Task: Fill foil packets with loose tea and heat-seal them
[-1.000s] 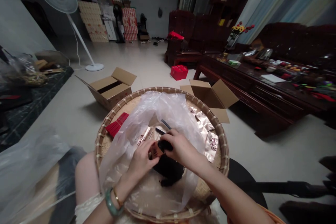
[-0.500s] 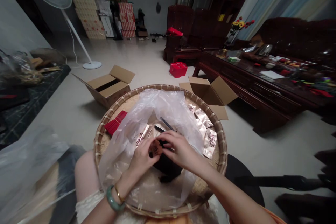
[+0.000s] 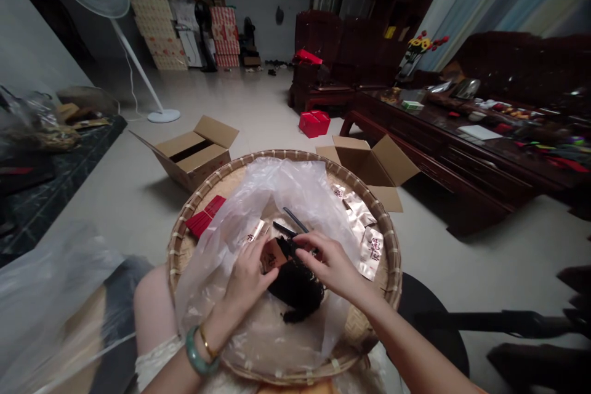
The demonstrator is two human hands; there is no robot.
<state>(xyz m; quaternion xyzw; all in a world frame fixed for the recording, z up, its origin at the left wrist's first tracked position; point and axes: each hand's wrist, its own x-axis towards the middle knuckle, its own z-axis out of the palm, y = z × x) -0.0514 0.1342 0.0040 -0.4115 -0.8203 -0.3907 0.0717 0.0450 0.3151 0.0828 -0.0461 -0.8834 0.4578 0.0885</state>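
My left hand (image 3: 252,272) is closed round a small copper-coloured foil pouch (image 3: 274,255) with dark characters on it. Black stringy stuff, perhaps dried leaves, pokes from the pouch's open end. There my right hand (image 3: 327,261) has its fingers curled and pressed on a clump of the same stuff (image 3: 287,246). Below both hands a dark heap (image 3: 300,292) of it lies on a clear plastic bag (image 3: 258,338). Just beyond the fingers lie a pair of dark tongs or sticks (image 3: 295,220) and another foil pouch (image 3: 257,231).
A round woven bamboo tray (image 3: 397,252) sits in front of me. Red packets (image 3: 205,215) lie at its left and several foil pouches (image 3: 370,251) at its right. Open cardboard boxes (image 3: 194,151) stand beyond, with a red box (image 3: 314,124) on the floor.
My right hand has drawn slightly right and down, away from the pouch. The pouch's mouth and the black stuff in it show more now.
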